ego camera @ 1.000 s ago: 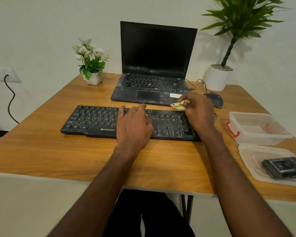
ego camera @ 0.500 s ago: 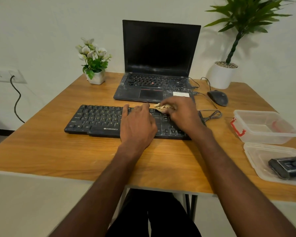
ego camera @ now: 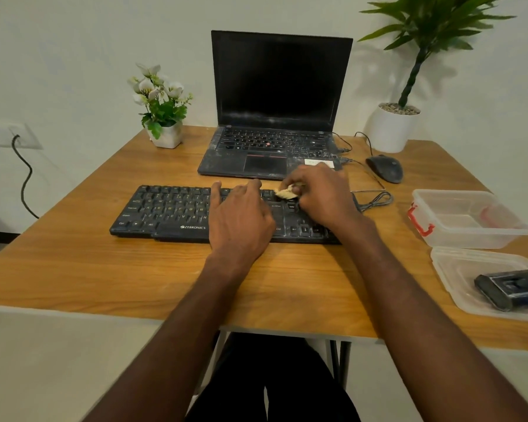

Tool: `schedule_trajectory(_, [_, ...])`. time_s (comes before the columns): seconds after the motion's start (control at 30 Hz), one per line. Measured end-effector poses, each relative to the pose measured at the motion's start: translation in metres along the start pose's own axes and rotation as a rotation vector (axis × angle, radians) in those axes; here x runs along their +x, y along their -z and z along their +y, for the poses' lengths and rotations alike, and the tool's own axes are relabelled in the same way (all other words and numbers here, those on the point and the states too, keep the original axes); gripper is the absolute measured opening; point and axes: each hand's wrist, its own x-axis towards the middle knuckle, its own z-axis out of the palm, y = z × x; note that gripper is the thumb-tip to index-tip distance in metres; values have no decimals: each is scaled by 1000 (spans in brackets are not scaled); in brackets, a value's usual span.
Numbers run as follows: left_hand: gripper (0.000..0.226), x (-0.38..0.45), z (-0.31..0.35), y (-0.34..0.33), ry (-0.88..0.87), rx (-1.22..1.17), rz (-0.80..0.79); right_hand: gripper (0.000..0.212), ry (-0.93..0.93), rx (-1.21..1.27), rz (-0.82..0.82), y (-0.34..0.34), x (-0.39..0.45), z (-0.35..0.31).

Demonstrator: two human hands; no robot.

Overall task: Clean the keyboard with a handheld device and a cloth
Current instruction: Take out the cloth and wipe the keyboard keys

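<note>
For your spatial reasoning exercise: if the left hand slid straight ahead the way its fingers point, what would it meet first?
Probably the laptop: the left hand lies on the keyboard, fingers pointing away toward the laptop's front edge; depth is uncertain.

Counter: your wood-grain brown counter (ego camera: 73,269) with a pale front edge.
Middle: you have the black flat ZEBRONICS keyboard (ego camera: 171,211) lying across it.
Behind: an open black dusty laptop (ego camera: 275,123), with a black corded mouse (ego camera: 384,167) to its right.
Back corners: your small white pot of white flowers (ego camera: 162,117) left; tall green plant in a round white pot (ego camera: 392,126) right.
Right edge: a clear plastic tub with red clips (ego camera: 467,220); nearer you, a clear plastic lid (ego camera: 457,269) carrying a black boxy device (ego camera: 509,287).
</note>
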Motion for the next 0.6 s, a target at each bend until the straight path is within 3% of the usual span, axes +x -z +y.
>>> schedule_trajectory(0.1, [34, 0, -1, 0, 4, -16, 5, 27, -202, -24, 38, 7, -2, 29])
schedule_trajectory(0.2, [37, 1, -4, 1, 15, 5, 20, 29, -281, 23, 190, 11, -5, 45])
schedule_trajectory(0.3, [41, 1, -7, 2, 20, -9, 46, 28, -271, 138, 203, 9, -5, 47])
schedule_trajectory(0.43, [38, -2, -5, -1, -144, -138, 107, 26, -216, 317, 181, 6, -3, 39])
schedule_trajectory(0.5, [38, -2, -3, -2, -226, -146, 48, 26, -179, 408, 145, 8, -4, 36])
schedule_trajectory(0.6, [37, -1, -3, -4, -244, -90, -26, 31, -136, 311, 62, 8, -5, 40])
